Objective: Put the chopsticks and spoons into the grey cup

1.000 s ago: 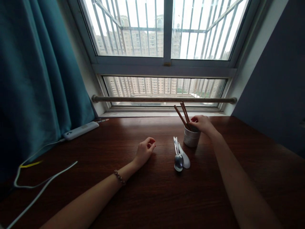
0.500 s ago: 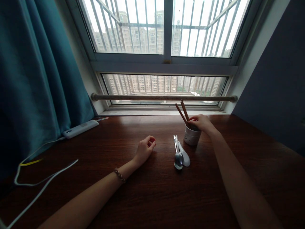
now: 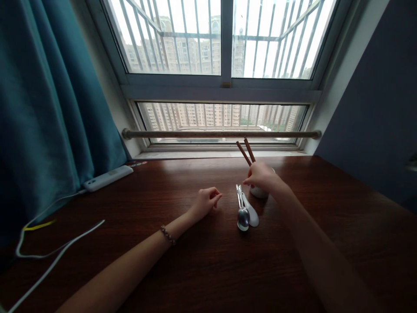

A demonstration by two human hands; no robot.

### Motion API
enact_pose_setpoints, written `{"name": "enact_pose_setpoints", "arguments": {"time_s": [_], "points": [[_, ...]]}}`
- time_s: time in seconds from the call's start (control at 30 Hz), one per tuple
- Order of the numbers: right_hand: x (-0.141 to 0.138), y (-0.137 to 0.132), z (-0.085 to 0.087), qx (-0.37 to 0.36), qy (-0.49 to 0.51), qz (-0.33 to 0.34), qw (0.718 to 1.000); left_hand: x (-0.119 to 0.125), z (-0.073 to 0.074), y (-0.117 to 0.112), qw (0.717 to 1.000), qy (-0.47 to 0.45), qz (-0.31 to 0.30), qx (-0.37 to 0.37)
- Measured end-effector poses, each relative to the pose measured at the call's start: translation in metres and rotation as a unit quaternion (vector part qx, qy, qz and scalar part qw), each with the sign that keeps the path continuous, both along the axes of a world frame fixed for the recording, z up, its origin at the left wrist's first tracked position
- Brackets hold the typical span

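Observation:
My right hand (image 3: 262,176) is just in front of the white cup (image 3: 259,192), hiding most of it. Its fingers point down and left, slightly apart, close above the spoon handles, and nothing shows in them. Two brown chopsticks (image 3: 246,151) lean out of the cup behind this hand. On the table to the left of the cup lie metal spoons (image 3: 243,215), one over another, against a white spoon (image 3: 253,216). My left hand (image 3: 206,203) rests on the wood left of the spoons, its fingers curled together with nothing visible in them.
A white power strip (image 3: 109,178) lies by the blue curtain (image 3: 55,108) at the left back. White cables (image 3: 55,263) and a yellow strip (image 3: 41,225) are on the left of the brown table (image 3: 208,269). A rail (image 3: 221,134) crosses the window.
My right hand has left the cup's rim and chopsticks and come forward and left toward the spoon handles. The chopsticks stay in the cup. My left hand has shifted slightly right.

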State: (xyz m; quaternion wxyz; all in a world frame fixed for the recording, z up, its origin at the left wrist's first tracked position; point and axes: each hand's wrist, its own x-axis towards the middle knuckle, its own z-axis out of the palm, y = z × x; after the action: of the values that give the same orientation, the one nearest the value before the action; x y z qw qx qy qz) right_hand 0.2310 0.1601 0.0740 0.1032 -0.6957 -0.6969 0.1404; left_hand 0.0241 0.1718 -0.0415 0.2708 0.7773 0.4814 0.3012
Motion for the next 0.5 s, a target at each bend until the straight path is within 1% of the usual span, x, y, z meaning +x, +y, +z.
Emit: {"name": "enact_pose_setpoints", "arguments": {"time_s": [0.1, 0.17, 0.27, 0.33, 0.4, 0.5], "points": [[-0.021, 0.007, -0.022, -0.061, -0.06, 0.005, 0.996, 0.018, 0.014, 0.011, 0.998, 0.049, -0.023, -0.041], [-0.028, 0.012, -0.034, -0.095, -0.09, 0.008, 0.991, 0.033, 0.022, 0.018, 0.992, 0.09, -0.045, -0.077], [-0.028, 0.018, -0.044, -0.135, -0.117, 0.015, 0.984, 0.056, 0.029, 0.026, 0.976, 0.154, -0.078, -0.13], [-0.025, 0.02, -0.048, -0.156, -0.125, 0.026, 0.98, 0.069, 0.032, 0.03, 0.965, 0.193, -0.089, -0.151], [-0.023, 0.022, -0.052, -0.17, -0.13, 0.038, 0.976, 0.08, 0.033, 0.034, 0.958, 0.226, -0.079, -0.156], [-0.02, 0.026, -0.059, -0.189, -0.132, 0.045, 0.972, 0.091, 0.031, 0.039, 0.954, 0.264, -0.04, -0.138]]}}
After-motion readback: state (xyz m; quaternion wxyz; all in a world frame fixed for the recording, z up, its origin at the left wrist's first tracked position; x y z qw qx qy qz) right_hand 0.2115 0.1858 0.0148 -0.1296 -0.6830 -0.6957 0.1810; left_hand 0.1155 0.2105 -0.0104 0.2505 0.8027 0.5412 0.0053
